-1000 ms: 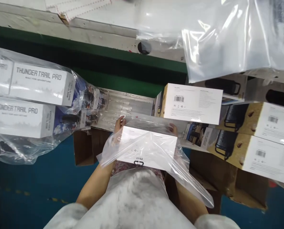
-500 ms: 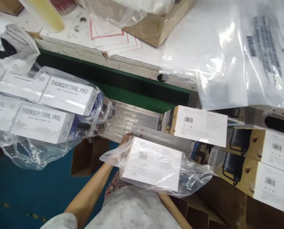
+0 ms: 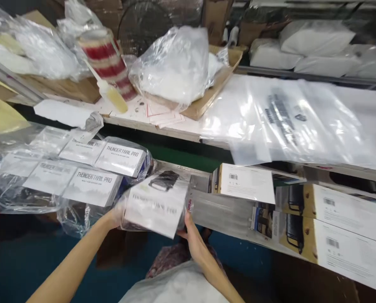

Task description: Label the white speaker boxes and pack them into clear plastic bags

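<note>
Hands grip white bagged product box [image 3: 154, 204], blurred: left hand [image 3: 114, 218] clasps its left end, right hand [image 3: 190, 235] its lower right edge. Box beside bagged white "Thunder Trail Pro" boxes [image 3: 94, 176].

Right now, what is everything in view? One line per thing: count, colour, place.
bagged box: one, white, in clear plastic, held centre, blurred.
bagged boxes: at least four, white, lettered Thunder Trail Pro, left.
unbagged boxes: several, white and tan with black product pictures, right.
plastic bags: flat stack, clear with dark print, upper shelf right.
tape roll: one, red and white, upper shelf left.
squeeze bottle: one, yellowish, beside the tape roll.
cardboard tray: one, brown, holding a filled clear bag.
left hand: grips the bagged box's left end.
right hand: holds its lower right corner.
</note>
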